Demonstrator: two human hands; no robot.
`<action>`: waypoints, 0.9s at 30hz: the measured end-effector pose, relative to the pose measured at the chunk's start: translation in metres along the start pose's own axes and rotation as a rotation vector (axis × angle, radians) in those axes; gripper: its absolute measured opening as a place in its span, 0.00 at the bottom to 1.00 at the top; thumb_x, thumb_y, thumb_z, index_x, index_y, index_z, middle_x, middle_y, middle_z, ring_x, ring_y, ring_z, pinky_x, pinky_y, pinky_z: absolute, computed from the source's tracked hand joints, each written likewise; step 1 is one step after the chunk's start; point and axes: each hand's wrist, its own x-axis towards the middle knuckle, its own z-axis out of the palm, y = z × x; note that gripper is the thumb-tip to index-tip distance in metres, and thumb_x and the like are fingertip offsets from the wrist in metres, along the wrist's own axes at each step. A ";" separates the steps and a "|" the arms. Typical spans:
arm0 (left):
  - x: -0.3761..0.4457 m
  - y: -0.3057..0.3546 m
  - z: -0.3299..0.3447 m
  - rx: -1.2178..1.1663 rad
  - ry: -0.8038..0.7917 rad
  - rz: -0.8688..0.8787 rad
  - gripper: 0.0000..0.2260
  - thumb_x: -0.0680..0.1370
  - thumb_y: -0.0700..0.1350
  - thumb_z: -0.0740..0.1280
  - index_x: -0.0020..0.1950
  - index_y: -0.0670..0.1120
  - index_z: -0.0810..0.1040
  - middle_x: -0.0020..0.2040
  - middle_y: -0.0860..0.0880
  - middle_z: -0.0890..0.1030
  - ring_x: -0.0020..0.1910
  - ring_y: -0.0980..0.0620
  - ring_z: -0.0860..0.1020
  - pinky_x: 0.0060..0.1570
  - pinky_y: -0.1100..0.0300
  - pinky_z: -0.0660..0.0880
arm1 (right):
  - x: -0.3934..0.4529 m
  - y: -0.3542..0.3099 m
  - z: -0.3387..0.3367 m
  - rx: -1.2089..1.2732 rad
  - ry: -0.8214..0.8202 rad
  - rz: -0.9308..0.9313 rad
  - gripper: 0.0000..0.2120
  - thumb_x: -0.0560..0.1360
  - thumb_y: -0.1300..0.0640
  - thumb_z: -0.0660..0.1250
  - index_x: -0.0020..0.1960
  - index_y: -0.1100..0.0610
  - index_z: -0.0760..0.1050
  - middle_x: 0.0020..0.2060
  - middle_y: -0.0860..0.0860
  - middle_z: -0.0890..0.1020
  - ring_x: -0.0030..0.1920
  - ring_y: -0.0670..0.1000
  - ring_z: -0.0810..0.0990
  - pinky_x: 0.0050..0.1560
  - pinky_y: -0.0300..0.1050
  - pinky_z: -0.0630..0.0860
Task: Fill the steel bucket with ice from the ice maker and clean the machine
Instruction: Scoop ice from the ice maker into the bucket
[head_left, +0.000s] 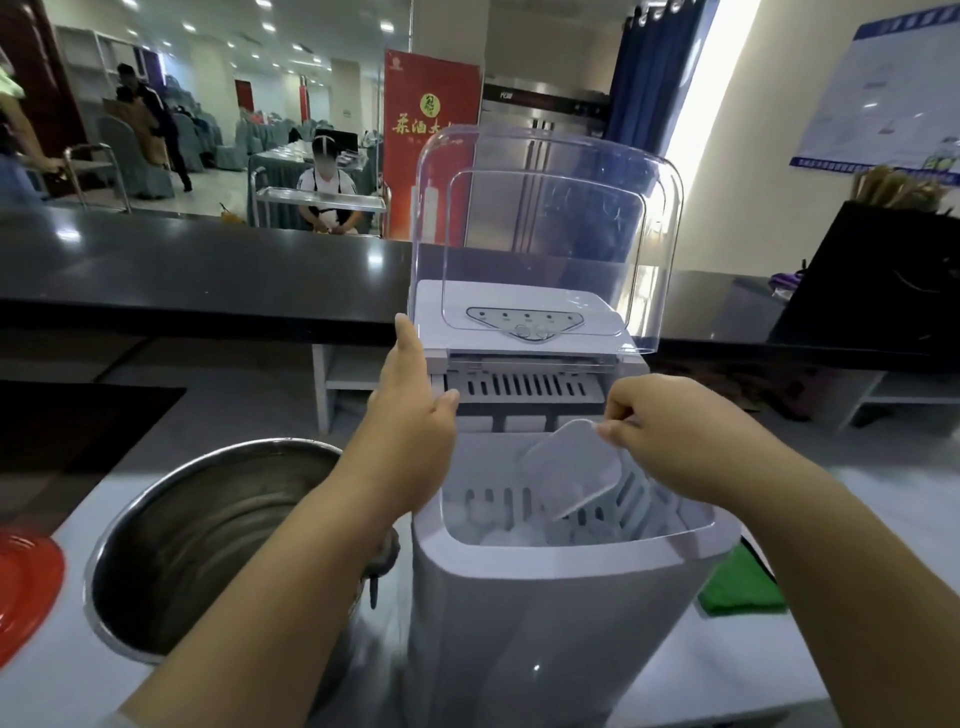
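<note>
While lid stands open, bucket beside machine

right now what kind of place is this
Likely a service counter beside a hotel banquet hall: covered chairs and set tables behind, a long dark counter, and a countertop ice maker next to a steel bucket.

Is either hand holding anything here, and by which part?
The right hand pinches the clear ice scoop by its upper edge. The left hand, fingers straight, touches the raised clear lid at its left edge.
</note>
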 end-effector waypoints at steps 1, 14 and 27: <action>0.000 0.000 0.000 -0.003 -0.004 -0.003 0.33 0.82 0.43 0.55 0.75 0.56 0.33 0.78 0.55 0.44 0.77 0.51 0.49 0.72 0.52 0.52 | 0.002 -0.001 -0.002 -0.031 -0.026 -0.004 0.10 0.79 0.48 0.60 0.44 0.53 0.73 0.39 0.50 0.78 0.40 0.50 0.77 0.40 0.45 0.75; -0.002 -0.002 0.000 -0.048 0.014 0.000 0.30 0.83 0.42 0.53 0.76 0.57 0.37 0.78 0.57 0.48 0.76 0.55 0.51 0.66 0.64 0.51 | 0.023 -0.017 0.032 0.082 -0.316 -0.095 0.12 0.79 0.47 0.59 0.43 0.53 0.71 0.41 0.52 0.77 0.40 0.51 0.75 0.41 0.46 0.73; -0.003 -0.002 0.000 -0.066 0.021 0.015 0.30 0.83 0.42 0.53 0.77 0.56 0.39 0.78 0.57 0.49 0.75 0.57 0.51 0.63 0.68 0.49 | 0.020 -0.014 0.033 0.312 -0.284 -0.014 0.15 0.78 0.47 0.62 0.38 0.56 0.70 0.35 0.52 0.75 0.32 0.49 0.70 0.32 0.41 0.68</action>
